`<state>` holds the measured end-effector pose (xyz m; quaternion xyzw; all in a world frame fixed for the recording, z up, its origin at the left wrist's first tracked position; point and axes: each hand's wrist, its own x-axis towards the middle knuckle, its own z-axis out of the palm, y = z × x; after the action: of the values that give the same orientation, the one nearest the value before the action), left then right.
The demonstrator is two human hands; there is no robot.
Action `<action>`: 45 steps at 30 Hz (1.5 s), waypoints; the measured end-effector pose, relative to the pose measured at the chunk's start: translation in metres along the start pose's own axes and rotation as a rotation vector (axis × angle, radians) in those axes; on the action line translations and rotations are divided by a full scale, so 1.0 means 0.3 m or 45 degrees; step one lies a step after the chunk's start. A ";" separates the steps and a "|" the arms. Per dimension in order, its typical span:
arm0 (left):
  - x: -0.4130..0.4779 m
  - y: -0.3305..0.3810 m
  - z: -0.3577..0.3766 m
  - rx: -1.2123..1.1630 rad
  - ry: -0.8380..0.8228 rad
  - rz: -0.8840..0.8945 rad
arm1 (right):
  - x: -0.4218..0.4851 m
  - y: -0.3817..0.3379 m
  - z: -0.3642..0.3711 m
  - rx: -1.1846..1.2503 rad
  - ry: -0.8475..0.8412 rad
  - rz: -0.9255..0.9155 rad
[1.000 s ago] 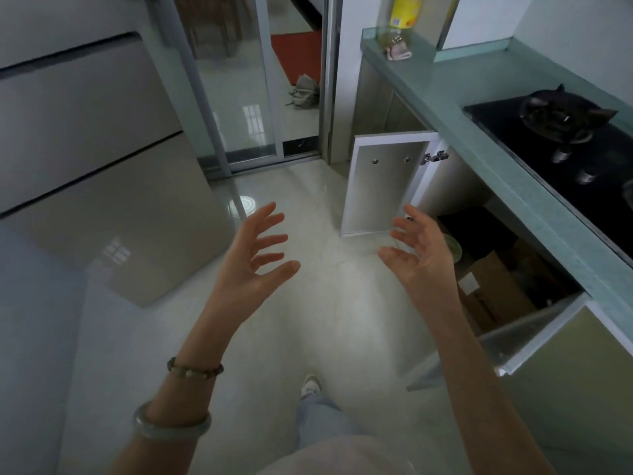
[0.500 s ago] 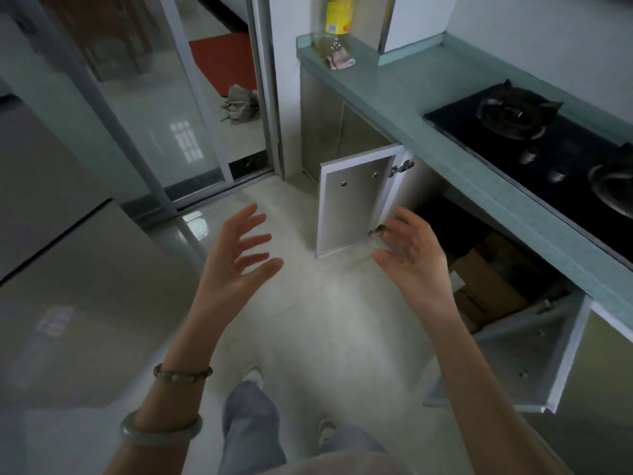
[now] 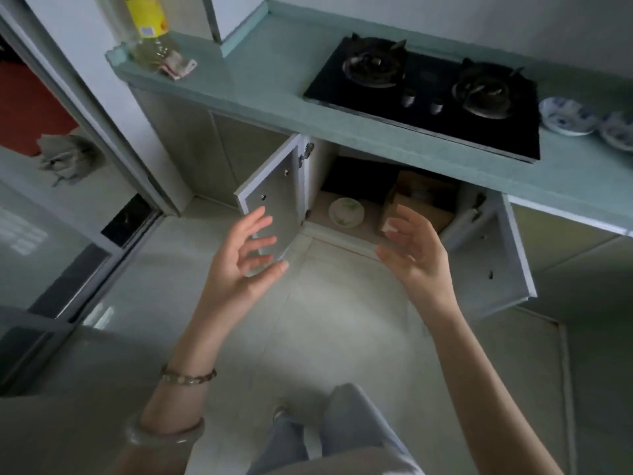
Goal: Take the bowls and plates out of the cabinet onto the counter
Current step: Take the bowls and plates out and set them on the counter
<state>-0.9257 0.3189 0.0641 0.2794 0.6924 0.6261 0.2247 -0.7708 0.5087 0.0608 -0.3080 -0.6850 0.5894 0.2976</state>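
Head view is showing us 1 plate (image 3: 346, 212) lying inside the open cabinet (image 3: 371, 223), at 12 o'clock from our hands. We are holding our left hand (image 3: 239, 265) and right hand (image 3: 416, 255) loosely spread, grasping nothing. 2 bowls (image 3: 565, 115) are sitting on the counter (image 3: 274, 94) at 2 o'clock.

Kitchen interior, seen from my head looking down. Pale glossy floor tiles (image 3: 325, 320) spread beneath me, with bright reflections at my left. A metal-framed sliding glass door (image 3: 102, 132) stands to my left, and a red mat (image 3: 27, 111) lies beyond it. Ahead, a pale green counter (image 3: 267, 97) carries a black two-burner gas hob (image 3: 428, 82) against a plain white wall (image 3: 479, 22). The light is dim and cool.
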 end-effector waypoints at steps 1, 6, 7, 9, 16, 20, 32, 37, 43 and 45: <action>0.033 -0.011 0.010 -0.011 -0.036 -0.005 | 0.006 0.006 -0.006 -0.005 0.050 0.021; 0.224 -0.072 0.101 -0.045 -0.212 -0.043 | 0.092 0.041 -0.052 -0.047 0.250 0.078; 0.263 -0.084 0.122 -0.047 -0.235 -0.046 | 0.117 0.050 -0.059 -0.048 0.269 0.088; 0.349 -0.111 0.169 -0.044 -0.263 -0.057 | 0.177 0.079 -0.075 -0.054 0.290 0.103; 0.627 -0.172 0.312 -0.034 -0.254 -0.123 | 0.438 0.179 -0.131 -0.052 0.322 0.173; 0.753 -0.224 0.350 -0.038 -0.226 -0.167 | 0.571 0.236 -0.144 -0.060 0.289 0.200; 1.171 -0.579 0.456 0.015 -0.281 -0.316 | 0.964 0.592 -0.069 -0.072 0.300 0.321; 1.356 -0.917 0.502 0.058 -0.309 -0.289 | 1.131 0.938 0.014 -0.057 0.305 0.331; 1.512 -1.398 0.538 0.104 -0.303 -0.211 | 1.288 1.396 0.101 -0.047 0.318 0.264; 1.579 -1.563 0.557 0.140 -0.322 -0.162 | 1.336 1.547 0.129 -0.057 0.306 0.210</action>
<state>-1.2165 0.7313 -0.4022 0.3235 0.7080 0.5316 0.3340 -1.0213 0.8480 -0.3860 -0.4381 -0.6297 0.5554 0.3212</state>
